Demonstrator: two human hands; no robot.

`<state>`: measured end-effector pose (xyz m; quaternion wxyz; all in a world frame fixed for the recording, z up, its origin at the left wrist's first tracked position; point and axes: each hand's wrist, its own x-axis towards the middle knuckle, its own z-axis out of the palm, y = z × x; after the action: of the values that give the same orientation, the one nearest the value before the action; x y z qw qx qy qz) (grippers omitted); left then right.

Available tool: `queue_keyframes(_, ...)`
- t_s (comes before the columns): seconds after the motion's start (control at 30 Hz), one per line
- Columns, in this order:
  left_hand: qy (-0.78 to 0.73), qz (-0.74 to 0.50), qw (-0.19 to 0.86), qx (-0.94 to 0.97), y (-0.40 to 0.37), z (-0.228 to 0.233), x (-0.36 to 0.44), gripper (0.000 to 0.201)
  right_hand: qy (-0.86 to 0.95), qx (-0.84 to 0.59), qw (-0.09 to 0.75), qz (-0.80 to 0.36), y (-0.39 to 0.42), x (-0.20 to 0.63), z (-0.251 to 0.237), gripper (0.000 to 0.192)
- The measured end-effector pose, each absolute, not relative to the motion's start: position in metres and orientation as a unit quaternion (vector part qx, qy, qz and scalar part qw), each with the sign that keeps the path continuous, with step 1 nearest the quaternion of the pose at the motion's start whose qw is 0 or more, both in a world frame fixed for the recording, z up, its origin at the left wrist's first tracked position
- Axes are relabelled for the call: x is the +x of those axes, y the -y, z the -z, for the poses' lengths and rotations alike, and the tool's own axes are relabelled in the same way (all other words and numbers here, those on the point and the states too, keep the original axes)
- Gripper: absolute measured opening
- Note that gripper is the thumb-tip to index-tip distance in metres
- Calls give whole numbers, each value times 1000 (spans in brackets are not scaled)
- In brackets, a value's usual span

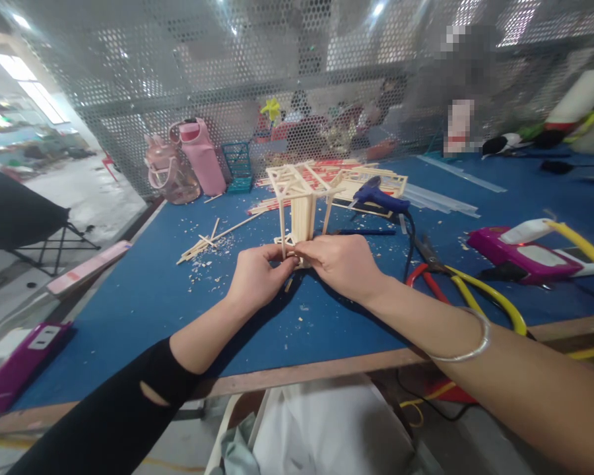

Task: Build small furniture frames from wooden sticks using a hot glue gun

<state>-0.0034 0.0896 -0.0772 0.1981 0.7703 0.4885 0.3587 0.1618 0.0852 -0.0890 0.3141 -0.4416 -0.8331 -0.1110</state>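
Fingers of my left hand (258,274) and right hand (343,262) pinch the base of the pale wooden stick tower (301,204), which I see standing upright on the blue table (129,297), blue glue gun (379,196) behind

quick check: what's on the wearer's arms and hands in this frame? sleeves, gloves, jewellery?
Both hands are bare, no gloves or rings visible. The left hand comes out of a black fabric sleeve that ends partway up the forearm and has a slit-shaped hole near its cuff. The right hand has a bare forearm with no sleeve in view, and wears a thin plain silver metal bangle above the wrist.
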Motion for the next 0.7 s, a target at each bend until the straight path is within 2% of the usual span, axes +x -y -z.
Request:
queue_keyframes(0.3,-498,-362,187,766,-89,73,-5,22,834,-445,313,90,-85,160,86,26)
queue_keyframes(0.37,-504,-360,189,762,-90,73,-5,22,832,-422,353,63,-84,162,86,25)
queue_keyframes(0.57,-530,-365,202,739,-88,73,-2,19,709,-412,572,-3,-78,173,79,18)
queue_keyframes(0.7,-527,-369,208,736,-87,73,-1,18,656,-451,605,-32,-79,176,76,10)
